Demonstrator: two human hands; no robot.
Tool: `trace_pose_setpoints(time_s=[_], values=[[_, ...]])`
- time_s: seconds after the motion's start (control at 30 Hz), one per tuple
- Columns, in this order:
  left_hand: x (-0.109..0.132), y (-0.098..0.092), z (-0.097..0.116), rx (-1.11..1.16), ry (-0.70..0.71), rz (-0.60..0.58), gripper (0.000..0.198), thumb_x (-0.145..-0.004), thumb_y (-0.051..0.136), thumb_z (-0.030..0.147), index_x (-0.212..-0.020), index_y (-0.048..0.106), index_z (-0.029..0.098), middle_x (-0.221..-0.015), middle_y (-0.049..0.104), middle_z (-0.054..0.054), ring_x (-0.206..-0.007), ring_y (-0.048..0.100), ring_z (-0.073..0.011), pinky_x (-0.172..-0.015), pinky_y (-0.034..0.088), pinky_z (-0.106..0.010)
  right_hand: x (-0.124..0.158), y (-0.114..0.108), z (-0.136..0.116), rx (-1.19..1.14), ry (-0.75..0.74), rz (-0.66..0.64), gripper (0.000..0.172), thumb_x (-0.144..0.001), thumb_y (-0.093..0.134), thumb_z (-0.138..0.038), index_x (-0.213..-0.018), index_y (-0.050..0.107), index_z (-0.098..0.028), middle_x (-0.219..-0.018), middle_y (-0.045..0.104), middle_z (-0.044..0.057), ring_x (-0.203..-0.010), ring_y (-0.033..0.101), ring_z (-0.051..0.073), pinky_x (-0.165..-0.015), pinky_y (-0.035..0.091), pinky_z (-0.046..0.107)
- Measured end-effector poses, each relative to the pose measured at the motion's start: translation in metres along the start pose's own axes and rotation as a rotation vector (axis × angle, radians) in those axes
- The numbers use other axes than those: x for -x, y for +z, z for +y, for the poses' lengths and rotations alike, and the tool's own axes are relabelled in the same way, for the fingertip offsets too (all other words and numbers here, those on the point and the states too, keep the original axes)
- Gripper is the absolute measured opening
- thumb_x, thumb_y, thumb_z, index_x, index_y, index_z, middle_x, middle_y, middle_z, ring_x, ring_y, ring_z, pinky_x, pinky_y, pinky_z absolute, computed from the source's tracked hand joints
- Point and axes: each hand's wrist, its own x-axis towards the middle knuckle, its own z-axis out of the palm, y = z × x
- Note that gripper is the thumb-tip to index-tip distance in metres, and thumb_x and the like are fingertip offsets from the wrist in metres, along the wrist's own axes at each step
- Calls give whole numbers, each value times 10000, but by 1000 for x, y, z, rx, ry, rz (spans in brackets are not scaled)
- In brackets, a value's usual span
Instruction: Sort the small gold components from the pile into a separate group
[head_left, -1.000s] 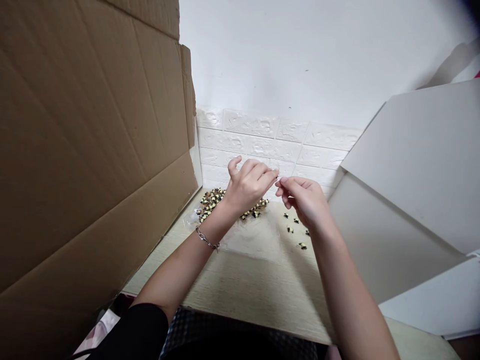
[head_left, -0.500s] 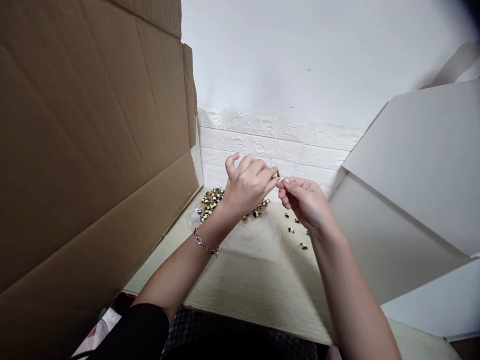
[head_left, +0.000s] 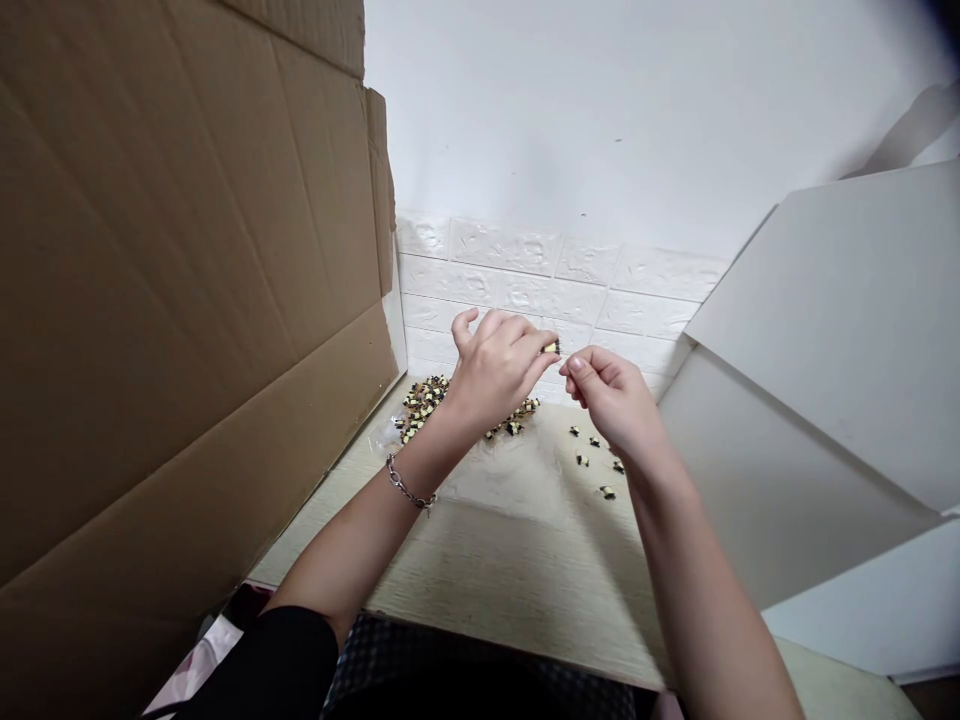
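Observation:
My left hand (head_left: 495, 370) is raised above the table, its fingertips shut on a small black and yellow component (head_left: 552, 347). A silver chain bracelet (head_left: 405, 483) circles that wrist. My right hand (head_left: 611, 400) is just to the right of it, thumb and forefinger pinched together, with nothing visible between them. Below my left hand lies a heap of similar small components (head_left: 424, 408) on a clear plastic sheet (head_left: 480, 465). Several loose pieces (head_left: 592, 450) are scattered beneath my right hand.
A large brown cardboard sheet (head_left: 187, 300) stands along the left side. White board panels (head_left: 810, 340) rise on the right. Behind the light wood table (head_left: 517, 570) is a white brick-pattern wall panel (head_left: 547, 285). My dark clothing (head_left: 277, 665) shows at the bottom.
My right hand has drawn slightly right, away from my left hand. The component now shows clearly at my left fingertips.

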Motion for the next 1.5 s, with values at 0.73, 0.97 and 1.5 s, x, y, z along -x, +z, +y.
trace_pose_setpoints(time_s=[0.73,0.97,1.5], values=[[-1,-2,4,159,-114,-43,163,-804,482,345,-901,587,267,-862,605,25,-930,479,-145,-908,155,-349,-6,-4,8,-161,-96,-9,240,-769,487,-412,-697,536,-188,-572,473,-36,-509,403,68,-479,310,209],[-4,-1,9,360,-268,-43,138,-771,534,296,-880,605,248,-881,624,19,-912,500,-139,-892,232,-337,-1,5,3,-105,-134,11,273,-789,440,-431,-679,496,-187,-589,454,-33,-532,403,77,-514,328,216],[-3,19,-9,1608,-751,-522,226,-635,659,366,-674,628,146,-662,588,8,-665,512,-67,-717,376,-227,7,-2,-12,478,-345,214,209,-827,394,-310,-683,508,-208,-658,525,5,-656,474,137,-613,331,247]])
